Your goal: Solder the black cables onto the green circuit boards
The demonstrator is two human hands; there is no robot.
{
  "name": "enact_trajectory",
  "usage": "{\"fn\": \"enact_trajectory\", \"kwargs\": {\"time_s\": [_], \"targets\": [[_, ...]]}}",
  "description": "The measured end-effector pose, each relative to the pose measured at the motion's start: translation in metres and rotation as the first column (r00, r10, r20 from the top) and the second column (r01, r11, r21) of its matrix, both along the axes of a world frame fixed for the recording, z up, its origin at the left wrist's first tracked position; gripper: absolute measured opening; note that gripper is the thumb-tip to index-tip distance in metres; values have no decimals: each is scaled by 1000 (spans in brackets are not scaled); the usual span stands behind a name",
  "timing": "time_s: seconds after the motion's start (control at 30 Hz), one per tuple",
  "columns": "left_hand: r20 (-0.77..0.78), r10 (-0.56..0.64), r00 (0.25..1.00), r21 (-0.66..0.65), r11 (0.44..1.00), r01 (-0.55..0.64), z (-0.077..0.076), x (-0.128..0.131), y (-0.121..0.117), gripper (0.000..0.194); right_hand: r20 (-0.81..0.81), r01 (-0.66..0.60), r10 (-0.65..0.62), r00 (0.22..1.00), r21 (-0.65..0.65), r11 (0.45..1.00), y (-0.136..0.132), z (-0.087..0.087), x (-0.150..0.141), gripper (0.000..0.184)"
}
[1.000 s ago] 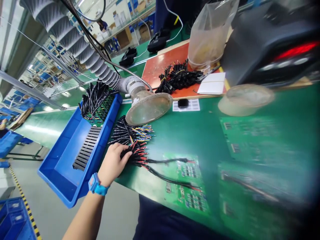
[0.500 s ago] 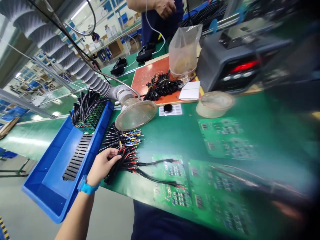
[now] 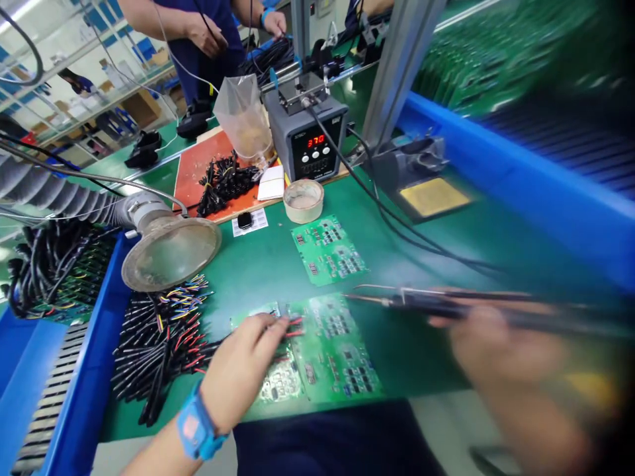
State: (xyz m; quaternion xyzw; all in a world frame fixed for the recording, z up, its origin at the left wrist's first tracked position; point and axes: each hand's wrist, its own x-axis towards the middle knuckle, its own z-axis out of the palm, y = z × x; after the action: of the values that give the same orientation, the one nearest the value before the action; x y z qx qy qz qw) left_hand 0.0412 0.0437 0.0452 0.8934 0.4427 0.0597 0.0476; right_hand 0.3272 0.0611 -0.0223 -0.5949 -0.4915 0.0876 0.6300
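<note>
Left hand (image 3: pixel 243 363): thumb and forefinger pinched together on a red-tipped cable (image 3: pixel 294 333), above the circuit boards (image 3: pixel 330 370). Right hand (image 3: pixel 491 344): blurred, wrapped round a soldering iron (image 3: pixel 446 305). Room: pale shelving (image 3: pixel 82 30) at the back; a person in dark blue (image 3: pixel 225 63), standing beyond the bench. Surface: green bench top (image 3: pixel 248 258), glossy; blue bin (image 3: pixel 520 172), far right; grey soldering station (image 3: pixel 297 119), display reading 370; fume funnel (image 3: pixel 171 251), near the cable bundles (image 3: pixel 141 357); tape roll (image 3: pixel 303 213), just before the station; small black object (image 3: pixel 245 220), on a white label sheet (image 3: pixel 260 219).
</note>
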Motion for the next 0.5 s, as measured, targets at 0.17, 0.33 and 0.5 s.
{"fn": "enact_trajectory", "kwargs": {"time_s": [0.17,0.33,0.5], "targets": [[-179,-151,972,9,988,155,-17,50,27,33,145,55,-59,988,36,998,-3,4,1,18],[-249,-185,951,51,978,203,-25,61,33,33,194,77,-71,978,-23,997,-3,7,0,14],[-256,-146,955,42,986,162,-29,61,31,32,202,57,-45,978,-53,997,-5,7,-1,13]]}}
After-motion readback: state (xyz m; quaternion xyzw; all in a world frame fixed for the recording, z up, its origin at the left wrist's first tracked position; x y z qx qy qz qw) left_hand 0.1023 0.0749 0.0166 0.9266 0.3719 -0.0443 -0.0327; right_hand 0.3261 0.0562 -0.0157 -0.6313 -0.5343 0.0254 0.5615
